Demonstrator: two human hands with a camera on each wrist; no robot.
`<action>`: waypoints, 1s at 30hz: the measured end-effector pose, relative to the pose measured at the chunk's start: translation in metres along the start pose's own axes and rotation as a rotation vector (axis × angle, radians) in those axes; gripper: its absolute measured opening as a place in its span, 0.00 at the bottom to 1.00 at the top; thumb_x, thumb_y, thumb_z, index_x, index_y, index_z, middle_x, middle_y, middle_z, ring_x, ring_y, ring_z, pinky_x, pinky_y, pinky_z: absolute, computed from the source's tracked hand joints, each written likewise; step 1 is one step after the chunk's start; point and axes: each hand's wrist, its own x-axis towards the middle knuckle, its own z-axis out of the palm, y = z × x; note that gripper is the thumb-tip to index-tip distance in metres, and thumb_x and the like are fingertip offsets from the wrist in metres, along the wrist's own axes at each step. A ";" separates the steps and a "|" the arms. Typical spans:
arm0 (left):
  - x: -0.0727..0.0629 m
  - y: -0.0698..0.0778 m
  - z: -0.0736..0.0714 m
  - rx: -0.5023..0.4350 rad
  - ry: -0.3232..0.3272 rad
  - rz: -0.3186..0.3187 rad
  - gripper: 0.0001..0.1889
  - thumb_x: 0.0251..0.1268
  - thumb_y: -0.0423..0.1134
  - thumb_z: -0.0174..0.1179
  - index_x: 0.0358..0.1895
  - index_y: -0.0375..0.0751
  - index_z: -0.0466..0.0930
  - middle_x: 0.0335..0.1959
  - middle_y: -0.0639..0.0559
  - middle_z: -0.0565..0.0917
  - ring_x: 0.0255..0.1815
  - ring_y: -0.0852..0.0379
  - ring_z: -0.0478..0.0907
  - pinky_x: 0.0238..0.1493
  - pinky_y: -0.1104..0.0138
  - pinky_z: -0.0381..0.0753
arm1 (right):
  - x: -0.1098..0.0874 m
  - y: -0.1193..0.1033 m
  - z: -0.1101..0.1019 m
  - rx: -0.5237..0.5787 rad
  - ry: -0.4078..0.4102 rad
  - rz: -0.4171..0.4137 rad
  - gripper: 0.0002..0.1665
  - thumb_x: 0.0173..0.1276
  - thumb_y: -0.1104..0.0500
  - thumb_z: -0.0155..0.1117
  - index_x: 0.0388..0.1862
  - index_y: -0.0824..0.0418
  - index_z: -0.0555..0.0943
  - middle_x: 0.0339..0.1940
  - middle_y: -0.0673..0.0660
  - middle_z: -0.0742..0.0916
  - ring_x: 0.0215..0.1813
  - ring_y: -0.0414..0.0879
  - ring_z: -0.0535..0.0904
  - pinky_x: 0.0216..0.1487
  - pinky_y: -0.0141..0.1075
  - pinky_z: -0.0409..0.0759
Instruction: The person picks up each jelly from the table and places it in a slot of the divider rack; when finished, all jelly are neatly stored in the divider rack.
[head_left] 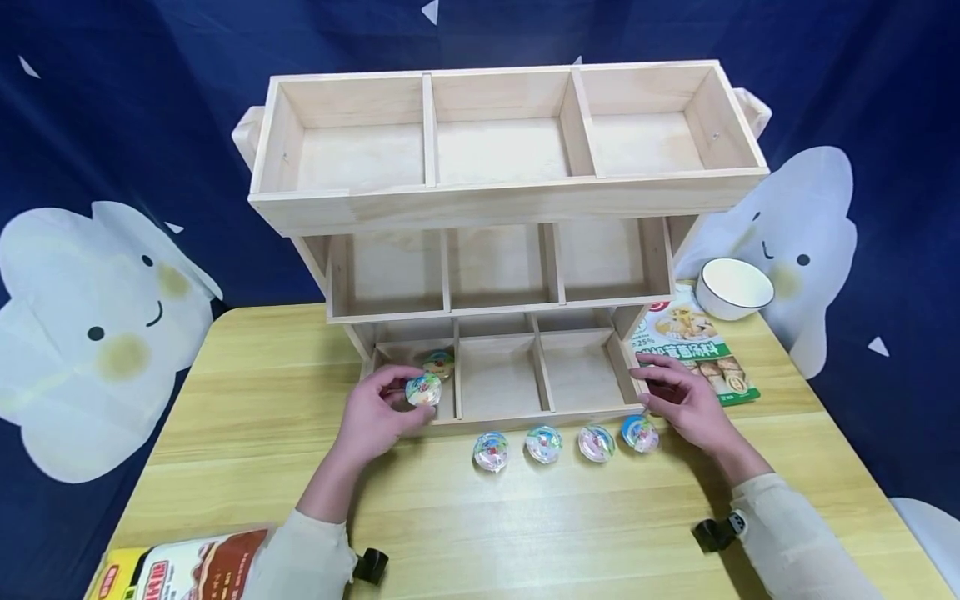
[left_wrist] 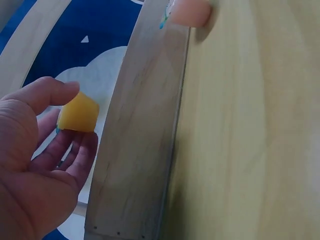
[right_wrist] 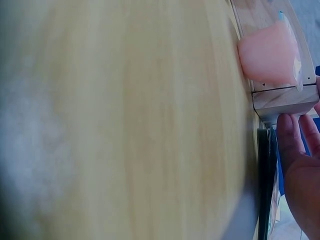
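My left hand [head_left: 375, 421] pinches a yellow jelly cup [left_wrist: 79, 114] between thumb and fingers, its printed lid facing up. It holds the cup over the bottom tier's left compartment, where another jelly cup [head_left: 438, 364] lies at the back. At the other end of the tiered wooden organizer [head_left: 510, 198], my right hand [head_left: 686, 406] rests its extended fingertips against the bottom tier's right front corner. Several more jelly cups [head_left: 543, 444] stand in a row on the table along the organizer's front; a pink jelly cup [right_wrist: 267, 55] shows close to the right hand.
Right of the organizer lies a green and white food packet [head_left: 693, 342], with a white bowl [head_left: 733, 287] behind it. A red, white and yellow bag [head_left: 183, 571] lies at the table's front left, beside the left sleeve. The upper tiers overhang the bottom one.
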 end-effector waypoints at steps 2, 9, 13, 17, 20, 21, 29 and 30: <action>0.004 -0.002 0.001 0.007 -0.014 -0.021 0.25 0.43 0.24 0.76 0.49 0.36 0.83 0.45 0.42 0.80 0.45 0.47 0.80 0.48 0.66 0.84 | 0.001 0.001 0.001 0.001 0.000 -0.005 0.20 0.63 0.75 0.67 0.55 0.67 0.83 0.66 0.65 0.76 0.65 0.60 0.70 0.60 0.22 0.69; 0.013 -0.007 0.006 0.028 -0.060 -0.079 0.26 0.42 0.24 0.76 0.51 0.33 0.82 0.43 0.40 0.80 0.43 0.46 0.82 0.42 0.67 0.85 | 0.001 0.002 0.002 -0.002 -0.001 -0.014 0.21 0.63 0.76 0.67 0.55 0.69 0.82 0.66 0.67 0.75 0.65 0.60 0.69 0.60 0.21 0.68; 0.018 -0.010 0.006 0.037 -0.084 -0.085 0.26 0.42 0.25 0.77 0.51 0.34 0.82 0.41 0.41 0.79 0.41 0.46 0.82 0.39 0.66 0.86 | 0.001 0.000 0.001 -0.001 0.003 -0.007 0.21 0.63 0.76 0.67 0.55 0.69 0.82 0.67 0.66 0.75 0.65 0.59 0.70 0.59 0.21 0.69; 0.023 -0.012 0.004 0.059 -0.132 -0.085 0.28 0.39 0.25 0.79 0.50 0.35 0.82 0.38 0.43 0.81 0.38 0.48 0.80 0.36 0.65 0.85 | 0.001 0.000 0.001 0.001 0.005 -0.015 0.21 0.62 0.76 0.67 0.55 0.68 0.83 0.66 0.66 0.75 0.65 0.57 0.70 0.60 0.22 0.69; 0.026 -0.015 0.003 0.085 -0.172 -0.084 0.28 0.38 0.26 0.80 0.49 0.34 0.82 0.35 0.44 0.82 0.36 0.49 0.78 0.34 0.66 0.83 | 0.001 0.001 0.001 0.001 0.003 -0.018 0.21 0.62 0.76 0.67 0.55 0.68 0.83 0.66 0.66 0.76 0.65 0.57 0.70 0.60 0.22 0.69; 0.027 -0.015 0.003 0.091 -0.183 -0.087 0.28 0.38 0.26 0.80 0.49 0.33 0.82 0.35 0.44 0.82 0.35 0.49 0.78 0.34 0.66 0.83 | 0.001 0.001 0.001 0.001 0.003 -0.017 0.21 0.62 0.76 0.67 0.55 0.67 0.83 0.66 0.66 0.76 0.65 0.56 0.70 0.60 0.22 0.68; 0.033 -0.017 0.005 0.147 -0.214 -0.118 0.27 0.39 0.29 0.80 0.48 0.35 0.82 0.34 0.46 0.79 0.35 0.50 0.75 0.34 0.64 0.79 | 0.000 0.004 0.000 -0.005 -0.006 0.011 0.20 0.64 0.74 0.66 0.56 0.66 0.83 0.67 0.65 0.75 0.67 0.54 0.69 0.61 0.22 0.68; 0.033 -0.017 0.005 0.156 -0.213 -0.119 0.27 0.39 0.30 0.80 0.48 0.35 0.82 0.33 0.46 0.79 0.35 0.51 0.75 0.34 0.63 0.79 | 0.001 0.005 0.000 -0.004 -0.006 0.011 0.20 0.65 0.74 0.66 0.56 0.67 0.83 0.67 0.65 0.75 0.67 0.54 0.69 0.61 0.22 0.68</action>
